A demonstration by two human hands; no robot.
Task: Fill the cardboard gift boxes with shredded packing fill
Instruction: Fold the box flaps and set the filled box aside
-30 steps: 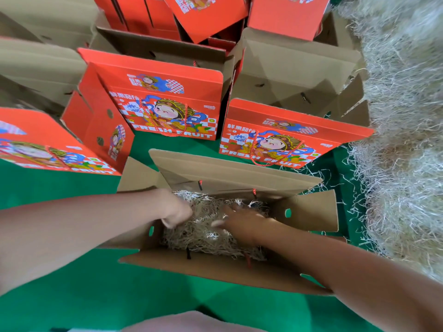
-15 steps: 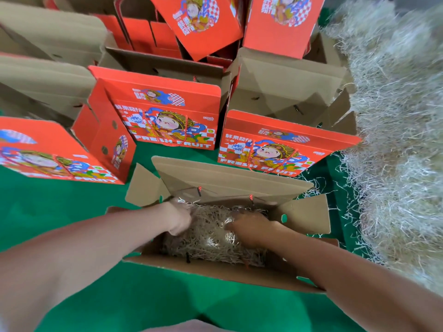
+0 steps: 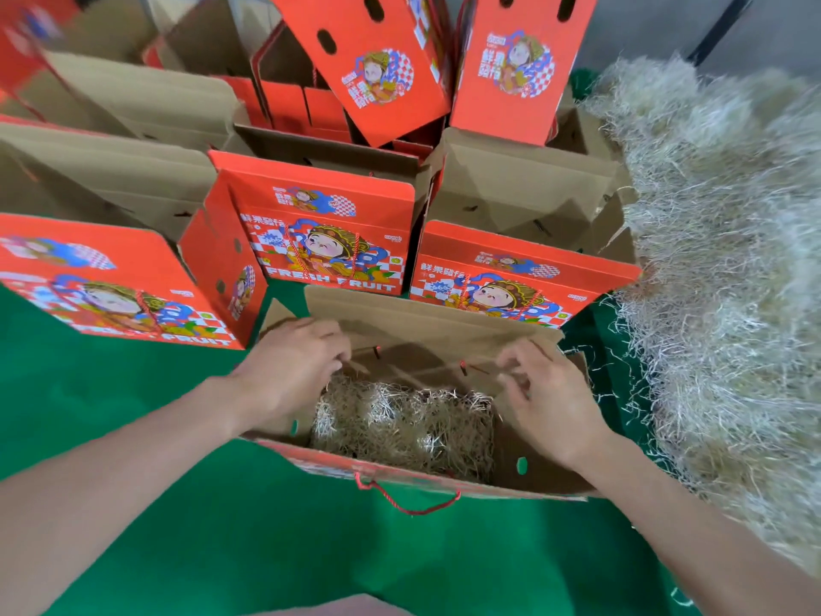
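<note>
Open gift box (image 3: 551, 475) stands directly before me on the green cloth (image 3: 222, 526), top flaps up, brown inside, red outside, with a red cord handle (image 3: 408, 500) hanging from the near wall. Shredded fill (image 3: 400, 424) lies inside: pale straw-coloured strands, tangled, covering the floor and sitting well below the rim. My left hand (image 3: 293, 362) is at the left end flap and my right hand (image 3: 555, 402) at the right end flap. Fingers on both are curled; I cannot tell whether either actually grips its flap. A loose fill heap (image 3: 733, 260) lies to the right, and printed red boxes (image 3: 324, 242) stand behind.
</note>
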